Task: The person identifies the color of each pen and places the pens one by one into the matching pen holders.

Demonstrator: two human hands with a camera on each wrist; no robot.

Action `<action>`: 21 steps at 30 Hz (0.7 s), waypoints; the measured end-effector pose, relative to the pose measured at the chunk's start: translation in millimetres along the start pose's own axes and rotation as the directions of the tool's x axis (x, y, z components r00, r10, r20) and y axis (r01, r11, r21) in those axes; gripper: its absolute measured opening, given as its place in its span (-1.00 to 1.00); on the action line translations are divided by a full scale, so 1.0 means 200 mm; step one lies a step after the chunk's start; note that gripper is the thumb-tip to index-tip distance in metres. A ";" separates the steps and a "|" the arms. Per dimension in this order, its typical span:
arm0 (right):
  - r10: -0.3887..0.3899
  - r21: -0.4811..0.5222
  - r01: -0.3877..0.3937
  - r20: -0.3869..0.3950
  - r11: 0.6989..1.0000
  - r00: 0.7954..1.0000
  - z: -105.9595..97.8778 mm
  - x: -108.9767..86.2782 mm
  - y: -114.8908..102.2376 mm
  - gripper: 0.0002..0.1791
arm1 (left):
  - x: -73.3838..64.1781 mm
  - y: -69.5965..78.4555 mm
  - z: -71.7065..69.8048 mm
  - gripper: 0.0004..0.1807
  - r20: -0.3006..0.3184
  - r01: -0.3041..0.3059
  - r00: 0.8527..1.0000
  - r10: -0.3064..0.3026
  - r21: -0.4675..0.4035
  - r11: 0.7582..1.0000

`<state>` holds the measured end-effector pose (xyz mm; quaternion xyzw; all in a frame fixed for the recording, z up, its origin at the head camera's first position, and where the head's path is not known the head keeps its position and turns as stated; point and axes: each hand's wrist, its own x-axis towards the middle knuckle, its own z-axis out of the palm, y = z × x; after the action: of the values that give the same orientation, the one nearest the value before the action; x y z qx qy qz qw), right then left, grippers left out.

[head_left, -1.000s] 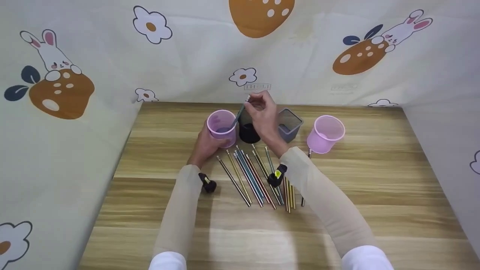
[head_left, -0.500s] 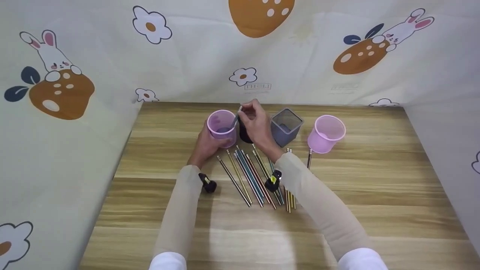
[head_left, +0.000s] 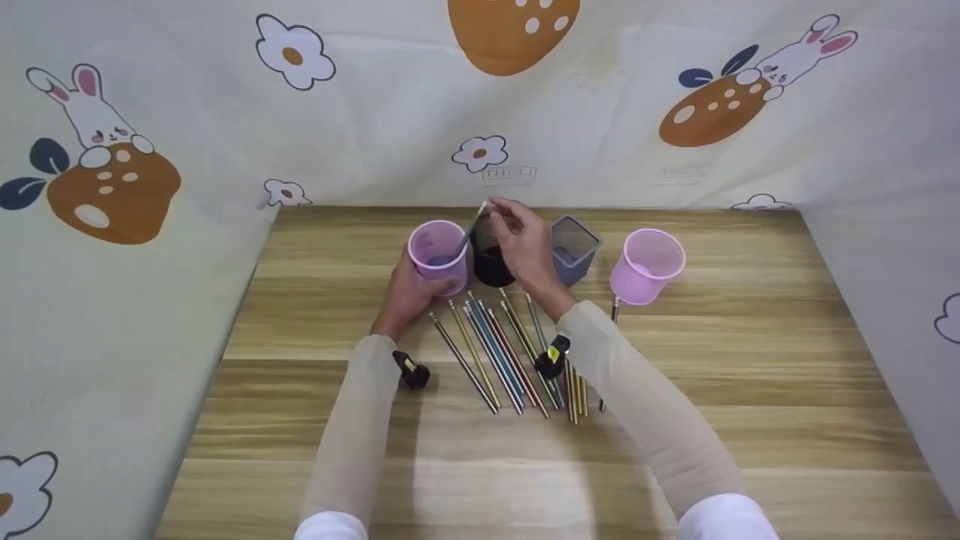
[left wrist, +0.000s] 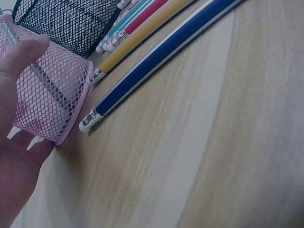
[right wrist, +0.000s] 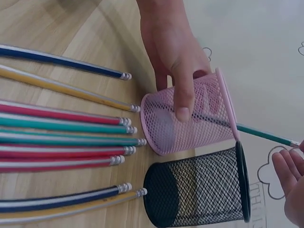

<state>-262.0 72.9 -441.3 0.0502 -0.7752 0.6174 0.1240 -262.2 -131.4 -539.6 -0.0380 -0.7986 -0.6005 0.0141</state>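
My left hand (head_left: 411,294) grips a pink mesh pencil cup (head_left: 417,264), thumb across its near side and fingers behind it. A green pencil (right wrist: 261,134) slants inside this cup and leans on its rim, its eraser end sticking out to the right. My right hand (head_left: 529,251) is beside that end, the thumb apart from the shaft and a fingertip right at the eraser; only some of its fingers show in the right wrist view. A black round mesh cup (right wrist: 204,190) stands right beside the pink one, partly behind my right hand in the head view.
Several striped pencils (head_left: 495,352) in blue, yellow, green and red lie in front of the cups, erasers toward them. A grey square mesh holder (head_left: 576,247) and a second pink cup (head_left: 646,274) stand to the right. A printed cloth (head_left: 375,120) hangs behind the table.
My right hand first lowered the pinched pencil in the pink cup, then its fingers loosened and drew slightly up and right. The pencil now leans on the rim. My left hand keeps its hold.
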 end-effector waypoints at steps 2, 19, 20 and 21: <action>0.007 0.007 -0.007 -0.004 1.000 1.000 -0.04 0.00 0.01 -0.69 | -0.01 0.00 0.01 0.09 -0.022 0.008 1.000 -0.008 -0.002 1.000; 0.106 -0.061 -0.107 -0.022 0.992 0.994 -0.30 -0.08 0.00 -0.75 | -0.11 0.11 0.00 0.33 -0.199 0.041 0.980 -0.013 0.139 0.989; 0.106 -0.077 -0.108 -0.024 0.991 0.994 -0.32 -0.09 0.00 -0.75 | -0.12 0.12 0.00 0.30 -0.222 0.035 0.975 0.000 0.152 0.988; 0.105 -0.094 -0.107 -0.029 0.990 0.994 -0.34 -0.10 0.00 -0.75 | -0.12 0.13 0.01 0.27 -0.248 0.026 0.969 0.016 0.167 0.986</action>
<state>-233.8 138.4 -432.3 -0.0046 -0.8038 0.5860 0.1026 -235.2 -123.6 -516.9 0.0411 -0.8388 -0.5304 0.1157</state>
